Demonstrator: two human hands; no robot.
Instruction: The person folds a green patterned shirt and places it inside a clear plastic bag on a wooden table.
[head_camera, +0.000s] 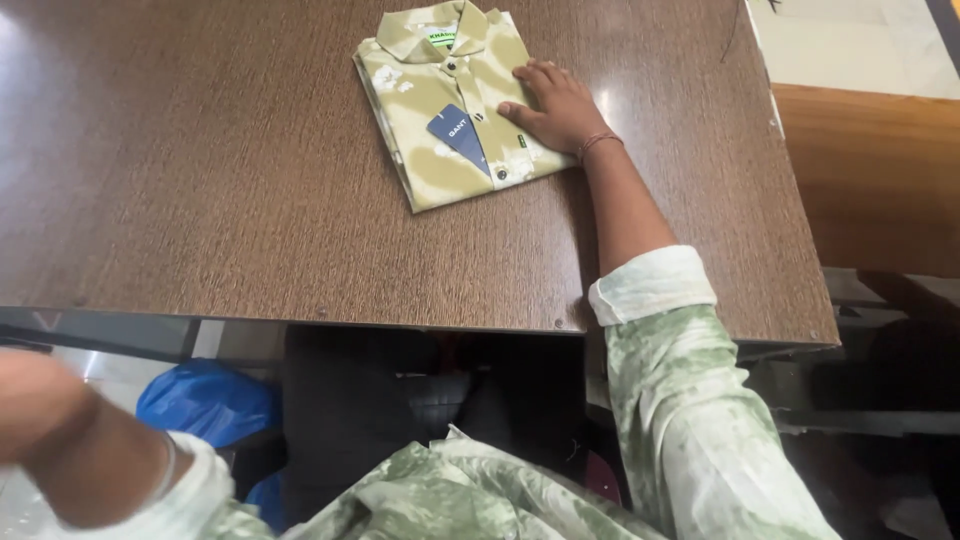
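A folded olive-and-cream button-up shirt (450, 105) with a dark blue hang tag (460, 133) lies near the far edge of the brown tabletop (200, 170). The right hand (555, 105) rests open and flat on the shirt's right side. Bare wood spreads wide to the left and toward the near edge. The left hand is cut off at the lower left, its state impossible to tell.

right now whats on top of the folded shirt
The right hand lies flat on the folded shirt, beside a dark blue tag. The cloth under the palm is hidden.
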